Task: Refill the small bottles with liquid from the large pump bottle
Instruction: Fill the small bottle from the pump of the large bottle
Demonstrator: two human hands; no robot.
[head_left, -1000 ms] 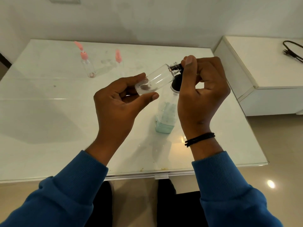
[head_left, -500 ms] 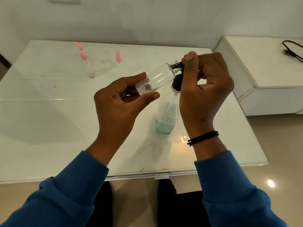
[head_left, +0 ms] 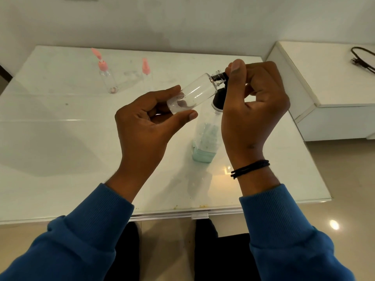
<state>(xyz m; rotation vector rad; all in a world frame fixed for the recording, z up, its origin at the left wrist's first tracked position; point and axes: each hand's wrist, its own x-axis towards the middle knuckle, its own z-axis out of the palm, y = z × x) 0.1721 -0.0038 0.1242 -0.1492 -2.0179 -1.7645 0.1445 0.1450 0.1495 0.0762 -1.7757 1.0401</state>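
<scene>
Both hands work above the table [head_left: 60,159]: left hand [head_left: 146,126] curls around the tilted small bottle [head_left: 190,94], right hand [head_left: 253,102] pinches its black cap [head_left: 220,77]. Directly beneath stands the large pump bottle [head_left: 205,142]. If the clear bottle slips during twisting, it could topple that one.

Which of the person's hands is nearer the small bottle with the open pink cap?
Left. The left hand is below and right of the pink-capped bottle; the right hand is farther right, beyond the held bottle.
</scene>
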